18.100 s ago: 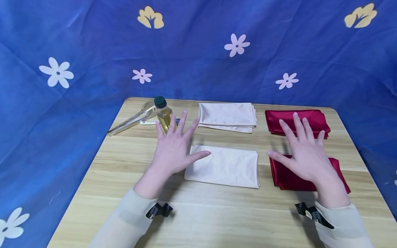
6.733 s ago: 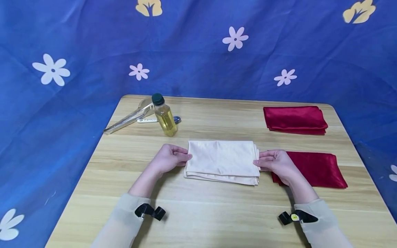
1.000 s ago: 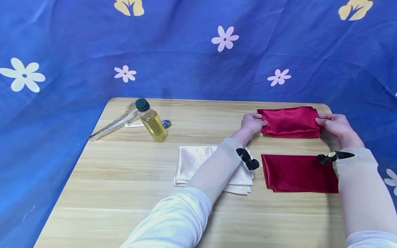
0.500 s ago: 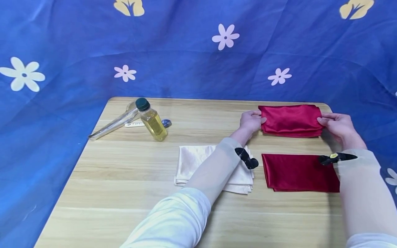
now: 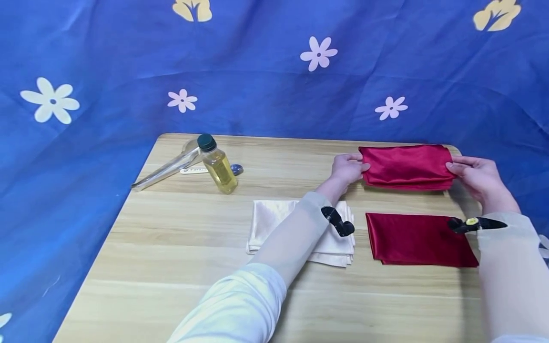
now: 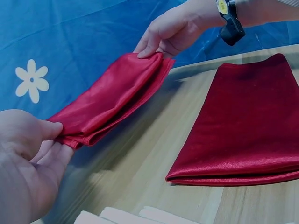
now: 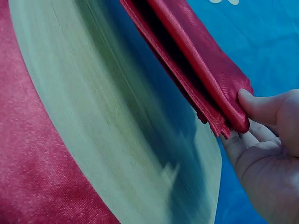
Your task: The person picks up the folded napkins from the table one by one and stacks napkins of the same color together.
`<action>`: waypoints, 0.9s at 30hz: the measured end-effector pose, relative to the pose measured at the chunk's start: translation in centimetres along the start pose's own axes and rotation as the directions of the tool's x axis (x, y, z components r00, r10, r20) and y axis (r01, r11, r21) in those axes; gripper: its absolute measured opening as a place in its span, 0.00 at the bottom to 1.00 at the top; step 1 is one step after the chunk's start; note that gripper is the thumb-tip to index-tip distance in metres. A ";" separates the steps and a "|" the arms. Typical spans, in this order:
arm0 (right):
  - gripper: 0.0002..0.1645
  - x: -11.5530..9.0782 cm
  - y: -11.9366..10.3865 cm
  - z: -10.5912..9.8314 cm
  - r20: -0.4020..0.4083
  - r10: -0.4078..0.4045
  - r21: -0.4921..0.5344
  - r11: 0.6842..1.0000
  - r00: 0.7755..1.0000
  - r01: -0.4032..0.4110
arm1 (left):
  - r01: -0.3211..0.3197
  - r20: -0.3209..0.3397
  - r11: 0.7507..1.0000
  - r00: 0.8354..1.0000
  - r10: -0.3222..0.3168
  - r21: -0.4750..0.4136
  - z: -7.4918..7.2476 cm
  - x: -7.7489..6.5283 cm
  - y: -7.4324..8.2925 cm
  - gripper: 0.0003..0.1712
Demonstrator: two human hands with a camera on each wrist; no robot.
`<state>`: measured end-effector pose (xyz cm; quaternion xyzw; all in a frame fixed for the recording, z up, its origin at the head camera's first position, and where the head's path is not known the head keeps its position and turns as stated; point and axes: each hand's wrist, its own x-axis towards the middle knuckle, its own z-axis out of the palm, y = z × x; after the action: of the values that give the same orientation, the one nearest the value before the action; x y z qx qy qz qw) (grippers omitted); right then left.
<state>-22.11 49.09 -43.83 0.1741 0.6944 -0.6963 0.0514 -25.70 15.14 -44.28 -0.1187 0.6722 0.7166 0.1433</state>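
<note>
A folded red satin cloth (image 5: 407, 166) is held up off the back right of the table, with its shadow on the wood below. My left hand (image 5: 346, 170) pinches its left end, thumb on top and fingers underneath. At the other end, my right hand (image 5: 480, 178) pinches it in the same way, as the right wrist view shows close up. A second folded red cloth (image 5: 418, 240) lies flat on the table nearer to me, below the right forearm. Folded white cloths (image 5: 270, 216) lie stacked left of it, partly covered by my left forearm.
At the back left stands a bottle (image 5: 220, 171) of yellow liquid with a dark green cap. Behind it lie a clear long-handled tool (image 5: 167, 170) and a spoon (image 5: 237, 169) with a white handle. A blue flowered curtain (image 5: 257, 71) hangs behind the table (image 5: 171, 286).
Since the oldest frame, one white cloth has been stacked on the other. More recently both hands took the back red cloth by its ends and raised it slightly.
</note>
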 end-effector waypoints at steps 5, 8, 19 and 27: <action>0.11 -0.9 -0.3 -0.2 0.005 -0.009 0.042 0.999 1.000 0.009 | -0.007 0.017 1.000 1.000 0.007 -0.017 -0.2 -0.7 0.3 0.11; 0.13 -1.5 -0.6 -0.2 0.030 -0.021 0.121 0.992 0.999 0.017 | -0.025 0.037 0.999 0.999 0.026 -0.036 -0.3 -1.2 0.5 0.13; 0.13 -3.4 -1.1 -0.3 0.016 -0.078 0.165 0.984 0.997 0.074 | -0.053 0.131 0.988 0.989 0.072 -0.145 -1.0 -3.5 1.8 0.13; 0.11 -5.3 -1.4 -0.2 0.008 -0.106 0.157 0.982 0.994 0.103 | -0.050 0.153 0.995 0.986 0.063 -0.084 -1.9 -5.1 2.7 0.14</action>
<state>-17.56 48.45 -40.85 0.1353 0.6456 -0.7516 0.0065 -21.96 12.87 -40.08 -0.0490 0.6329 0.7538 0.1700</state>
